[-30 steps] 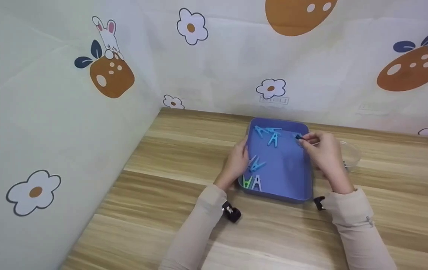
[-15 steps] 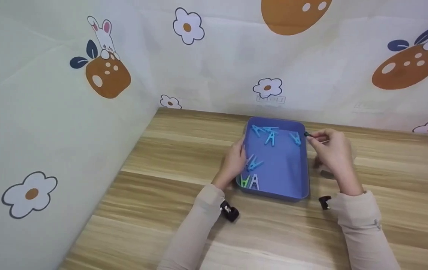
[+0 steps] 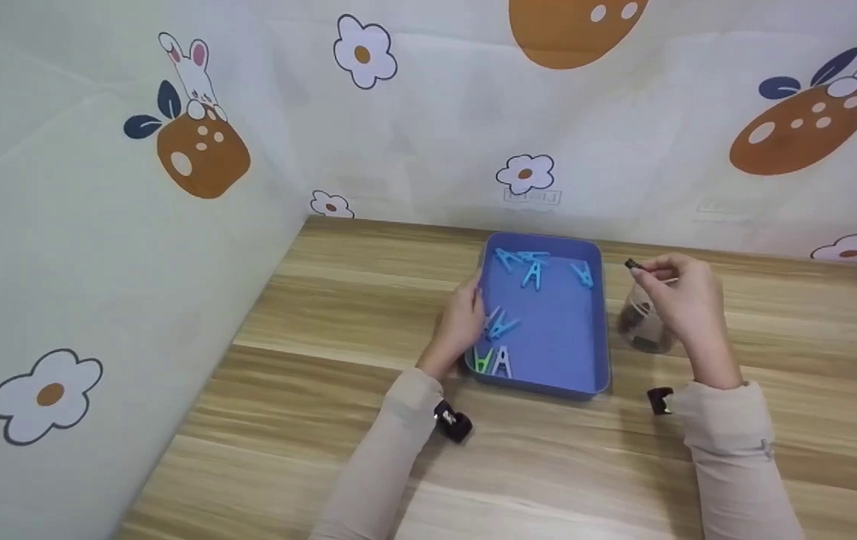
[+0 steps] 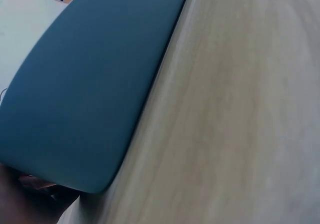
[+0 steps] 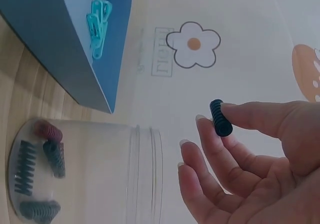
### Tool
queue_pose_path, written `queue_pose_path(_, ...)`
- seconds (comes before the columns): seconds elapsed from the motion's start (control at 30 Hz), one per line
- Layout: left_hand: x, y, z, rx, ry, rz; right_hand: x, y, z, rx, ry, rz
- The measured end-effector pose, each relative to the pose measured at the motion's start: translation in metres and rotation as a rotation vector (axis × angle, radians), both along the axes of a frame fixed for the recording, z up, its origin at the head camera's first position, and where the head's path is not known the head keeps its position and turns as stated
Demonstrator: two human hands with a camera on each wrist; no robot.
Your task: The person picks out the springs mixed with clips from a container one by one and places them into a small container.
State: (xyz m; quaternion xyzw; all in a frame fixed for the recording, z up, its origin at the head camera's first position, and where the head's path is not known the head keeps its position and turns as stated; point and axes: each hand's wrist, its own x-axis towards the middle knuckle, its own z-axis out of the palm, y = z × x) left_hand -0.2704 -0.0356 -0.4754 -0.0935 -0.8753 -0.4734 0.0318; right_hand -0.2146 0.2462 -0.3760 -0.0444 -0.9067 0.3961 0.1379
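Note:
My left hand (image 3: 462, 319) holds the left side of a blue-purple tray (image 3: 600, 330); its fingers lie along the outer wall and are partly hidden. In the left wrist view the near wall of the tray (image 4: 95, 83) fills much of the picture. Several clothespins lie in the tray, among them a blue clothespin (image 3: 583, 274), a green clothespin (image 3: 482, 360) and a pale clothespin (image 3: 501, 362). My right hand (image 3: 687, 300) pinches a small dark spring (image 5: 220, 118) between thumb and fingertip, above a clear plastic jar (image 5: 110, 169).
The jar stands just right of the tray and holds several springs, including a reddish spring (image 5: 48, 131) and a dark spring (image 5: 25, 168). A wood-grain table (image 3: 308, 435) carries everything. A printed wall cover (image 3: 428, 135) rises behind it.
My right hand has moved right, from over the tray's far right corner to above the jar, still pinching the spring. More of the jar shows. My left hand stays at the tray.

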Motion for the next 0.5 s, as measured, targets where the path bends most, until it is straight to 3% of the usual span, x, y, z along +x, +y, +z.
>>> queue_pose_path(0.3,0.001,-0.001,0.001,0.003,-0.004,-0.002,0.001,0.015,0.0,0.004,-0.05,-0.007)
queue_pose_path(0.5,0.001,0.0,-0.001,0.003,0.036,-0.006,0.002,0.022,-0.004,0.031,-0.106,0.004)
